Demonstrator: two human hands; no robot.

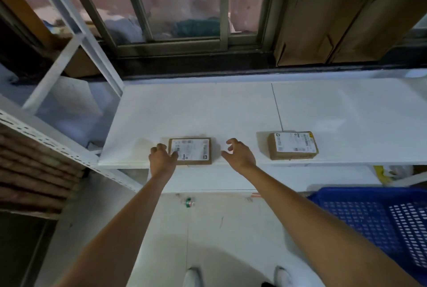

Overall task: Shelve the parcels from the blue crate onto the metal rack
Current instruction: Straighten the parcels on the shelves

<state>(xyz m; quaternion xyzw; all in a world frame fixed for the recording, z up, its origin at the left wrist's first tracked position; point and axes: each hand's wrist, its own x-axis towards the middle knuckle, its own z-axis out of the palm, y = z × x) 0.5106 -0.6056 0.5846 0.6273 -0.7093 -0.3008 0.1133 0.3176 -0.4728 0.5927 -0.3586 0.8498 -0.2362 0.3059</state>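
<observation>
At the far left a white rack post (76,23) rises beside the shelf (231,111) of the metal rack. On the shelf's near edge lies a flat brown parcel (190,150), label up. The left hand (161,156) rests against the parcel's left end, fingers curled over the edge and the thumb touching the label corner; it is a light contact, not a firm grip. Just right of the parcel, the right hand (239,153) hovers clear of it, fingers spread and bent, holding nothing. Further right a second parcel (293,145) sits near the same edge, well apart from the first. The blue crate (369,217) stands low at the near right; its contents are hidden. The step in hand looks like setting the first parcel down. Next, both hands would need to let go and turn right to the crate.
</observation>
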